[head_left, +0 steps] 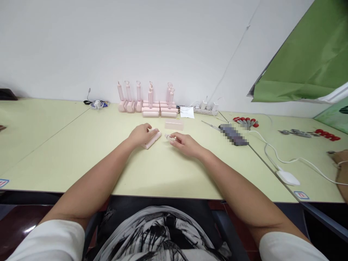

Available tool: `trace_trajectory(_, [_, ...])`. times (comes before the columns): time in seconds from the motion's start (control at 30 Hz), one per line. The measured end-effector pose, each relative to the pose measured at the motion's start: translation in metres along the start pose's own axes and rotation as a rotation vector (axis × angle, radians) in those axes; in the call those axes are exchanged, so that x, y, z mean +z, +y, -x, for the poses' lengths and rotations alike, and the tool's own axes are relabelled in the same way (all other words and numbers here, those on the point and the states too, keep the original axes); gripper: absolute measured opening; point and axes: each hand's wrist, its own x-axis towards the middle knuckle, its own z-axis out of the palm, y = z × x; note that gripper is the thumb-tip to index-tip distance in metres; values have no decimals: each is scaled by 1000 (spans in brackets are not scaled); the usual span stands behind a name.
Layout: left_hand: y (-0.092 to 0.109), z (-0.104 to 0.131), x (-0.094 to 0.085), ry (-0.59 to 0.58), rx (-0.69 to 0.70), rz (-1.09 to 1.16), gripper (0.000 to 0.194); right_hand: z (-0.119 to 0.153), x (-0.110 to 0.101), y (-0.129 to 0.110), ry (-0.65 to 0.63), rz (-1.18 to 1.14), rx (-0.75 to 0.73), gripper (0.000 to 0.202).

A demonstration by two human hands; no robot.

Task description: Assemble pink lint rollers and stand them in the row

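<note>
My left hand [141,135] is closed over a long pale-pink plastic piece [152,140] that lies slantwise on the table, its far end showing past the fingers. To the right of it, my right hand [187,144] pinches a small whitish, see-through piece [168,137] between thumb and fingers. The two held pieces are close together but apart. Just beyond them lies a see-through pink cover [174,124]. Farther back stand several pink rollers [150,108], resembling lint rollers, with upright handles ending in loops.
A power strip [208,110] with plugs and a white paper [187,112] lie along the wall. At right are a blurred-out phone [233,135], red-handled tools [246,121], a white charger [288,177] and its cable. A coiled cable [97,104] lies at back left.
</note>
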Motion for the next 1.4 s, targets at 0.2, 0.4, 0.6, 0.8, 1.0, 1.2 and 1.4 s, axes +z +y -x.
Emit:
trace_trajectory(0.2, [8,8,3,-274,-167,75,52,3,3,-7,-60,-20,26,15])
trace_trajectory(0.4, [20,12,5,-383,-147,670,39,4,3,-9,-78,-91,-34,19])
trace_trajectory(0.6, [21,15,12,-446,-46,930,29,3,4,-9,-85,-90,-46,29])
trace_trajectory(0.8, [22,18,12,-478,-8,956,33,3,4,-12,-51,-87,-110,26])
trace_trajectory(1.0, [24,19,13,-485,16,949,41,5,4,-17,-73,-78,-89,27])
trace_trajectory(1.2, [27,22,12,-443,66,859,41,6,6,-21,-63,2,-32,22])
trace_trajectory(1.4, [26,22,15,-446,101,802,38,5,10,-19,-68,1,-73,21])
